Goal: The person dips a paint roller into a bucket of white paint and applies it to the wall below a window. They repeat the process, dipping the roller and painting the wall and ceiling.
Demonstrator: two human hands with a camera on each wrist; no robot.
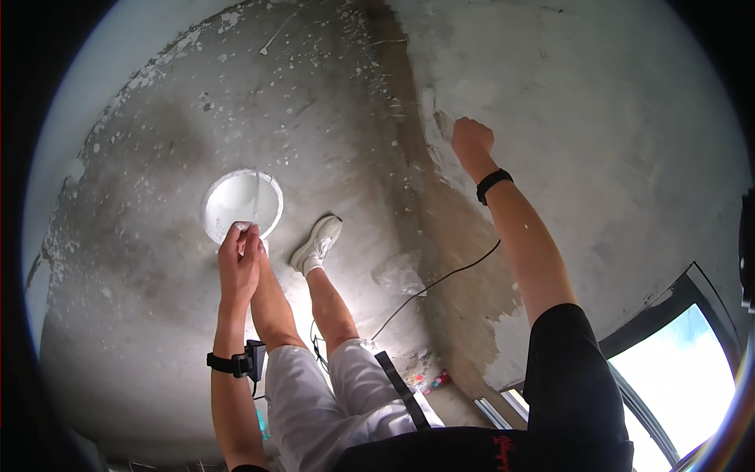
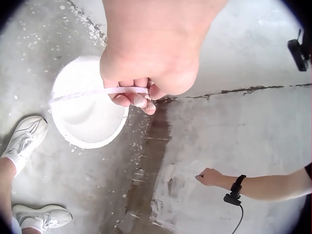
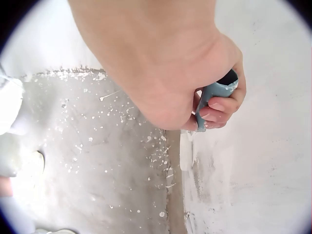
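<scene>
A white bucket (image 1: 271, 185) with a pale inside stands out below the person, near the feet. My left hand (image 1: 240, 259) is over its near rim, fingers curled round the thin pale bucket handle (image 2: 78, 95) that crosses the opening. My right hand (image 1: 473, 143) is stretched out to the plastered wall (image 1: 582, 141). It grips a putty knife by its blue, hollow-ended handle (image 3: 214, 92), close against the wall; the palm and fingers hide much of the tool. White smears (image 3: 187, 151) mark the wall just below that hand.
White spatters dot the grey concrete floor (image 1: 157, 315). A brown unplastered strip (image 1: 417, 149) runs along the wall's foot. The person's light shoes (image 1: 321, 240) are beside the bucket. A black cable (image 1: 440, 279), a crumpled clear plastic bag (image 1: 399, 274) and a window (image 1: 680, 370) lie toward the right.
</scene>
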